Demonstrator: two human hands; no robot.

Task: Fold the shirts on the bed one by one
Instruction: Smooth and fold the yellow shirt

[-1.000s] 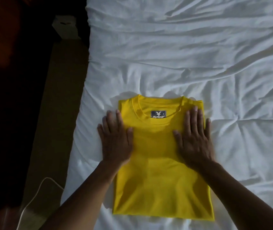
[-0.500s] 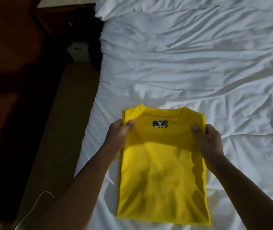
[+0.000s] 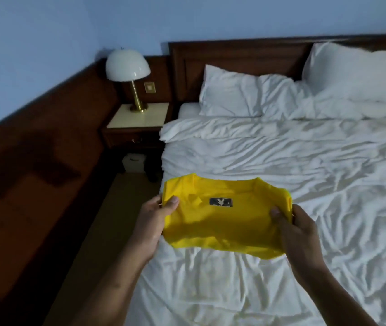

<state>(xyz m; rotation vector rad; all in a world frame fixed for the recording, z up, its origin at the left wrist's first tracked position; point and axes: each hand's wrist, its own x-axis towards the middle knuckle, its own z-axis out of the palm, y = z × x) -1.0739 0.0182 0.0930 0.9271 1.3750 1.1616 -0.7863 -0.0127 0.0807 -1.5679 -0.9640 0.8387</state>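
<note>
We find the yellow shirt (image 3: 224, 222), flat on the bed (image 3: 281, 161) a moment ago, now lifted above it, doubled over. The left hand (image 3: 156, 222) and right hand (image 3: 297, 231) each pinch one side; this fold appears nearly finished.

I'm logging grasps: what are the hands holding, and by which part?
The folded yellow shirt: the left hand pinches its left edge, the right hand its right edge, thumbs on top.

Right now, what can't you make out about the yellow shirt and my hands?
Head view: underside of the yellow shirt, hidden by its top layer.
Head view: fingers of left hand and right hand, tucked beneath the shirt.
Head view: label wording, too small and blurred.
</note>
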